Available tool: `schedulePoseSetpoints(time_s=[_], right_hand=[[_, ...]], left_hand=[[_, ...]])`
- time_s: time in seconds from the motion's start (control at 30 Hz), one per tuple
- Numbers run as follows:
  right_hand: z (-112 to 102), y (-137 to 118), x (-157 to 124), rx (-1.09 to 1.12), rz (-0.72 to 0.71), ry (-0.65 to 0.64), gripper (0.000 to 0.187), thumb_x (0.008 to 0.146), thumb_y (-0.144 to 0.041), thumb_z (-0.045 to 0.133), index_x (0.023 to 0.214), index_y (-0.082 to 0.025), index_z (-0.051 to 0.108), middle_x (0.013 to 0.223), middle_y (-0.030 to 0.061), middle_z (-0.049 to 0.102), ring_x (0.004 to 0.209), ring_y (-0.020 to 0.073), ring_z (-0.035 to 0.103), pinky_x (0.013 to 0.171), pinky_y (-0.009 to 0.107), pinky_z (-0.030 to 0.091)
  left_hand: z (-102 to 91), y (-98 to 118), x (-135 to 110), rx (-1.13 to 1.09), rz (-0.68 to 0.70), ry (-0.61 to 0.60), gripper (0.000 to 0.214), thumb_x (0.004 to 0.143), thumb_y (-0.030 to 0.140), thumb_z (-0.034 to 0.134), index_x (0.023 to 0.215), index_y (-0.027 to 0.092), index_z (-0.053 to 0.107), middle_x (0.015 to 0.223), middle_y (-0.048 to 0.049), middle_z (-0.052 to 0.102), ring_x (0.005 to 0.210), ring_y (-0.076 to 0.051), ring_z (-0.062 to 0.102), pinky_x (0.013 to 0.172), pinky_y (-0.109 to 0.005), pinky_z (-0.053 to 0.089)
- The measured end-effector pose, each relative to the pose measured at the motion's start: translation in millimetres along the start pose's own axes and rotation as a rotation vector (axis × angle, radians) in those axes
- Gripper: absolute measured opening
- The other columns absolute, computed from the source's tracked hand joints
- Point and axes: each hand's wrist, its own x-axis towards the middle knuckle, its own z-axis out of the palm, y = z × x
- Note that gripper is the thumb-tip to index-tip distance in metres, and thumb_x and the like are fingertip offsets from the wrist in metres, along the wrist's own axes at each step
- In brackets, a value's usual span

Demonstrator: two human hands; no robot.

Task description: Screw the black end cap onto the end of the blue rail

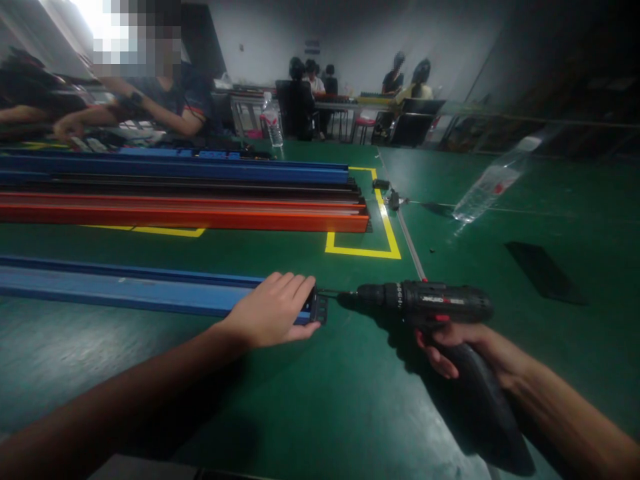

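My left hand point(275, 308) is wrapped over the right end of a long blue metal rail point(175, 288), which lies flat on the green table. At that end sits a black end cap point(320, 311), partly covered by my fingers. In my right hand point(465, 347) is a black cordless drill point(430, 301) with red marks, its fingers closed round the grip. A long thin bit point(333, 292) points left from the chuck, its tip close to the end cap. Whether the tip touches the cap or a screw I cannot tell.
Beyond lie orange rails point(250, 217), dark rails and blue rails point(225, 170) in a row. Small black parts point(394, 200) rest near a yellow tape outline point(363, 253). A tilted water bottle point(487, 187) and a dark flat object point(543, 270) are at right. Across the table sits a person point(165, 110).
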Motion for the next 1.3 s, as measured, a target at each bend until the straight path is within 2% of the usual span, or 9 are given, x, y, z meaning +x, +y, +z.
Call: schedulePoseSetpoints(time_s=[0.3,1.3], right_hand=[[-1.9,0.5,-0.3,0.005,-0.011,-0.033,0.023,0.079,-0.020,0.065,0.095,-0.005,0.074,0.069,0.0057,0.070,0.053,0.0094,0.064,0.054,0.019,0.051],[1.5,-0.6,-1.3,0.000,0.014,0.018,0.019,0.075,-0.022,0.072,0.087,-0.008,0.076,0.066,0.0053,0.071,0.052,0.0103,0.064,0.051,0.019,0.049]], left_hand=[[-2.2,0.4,0.6,0.025,0.008,-0.016,0.069,0.094,0.058,0.047,0.133,0.001,0.050,0.120,-0.0212,0.061,0.104,-0.033,0.058,0.087,-0.044,0.044],[-1.5,-0.7,-0.1,0.036,0.016,-0.016,0.071,0.095,0.060,0.044,0.134,0.001,0.049,0.121,-0.0208,0.061,0.105,-0.033,0.058,0.088,-0.044,0.045]])
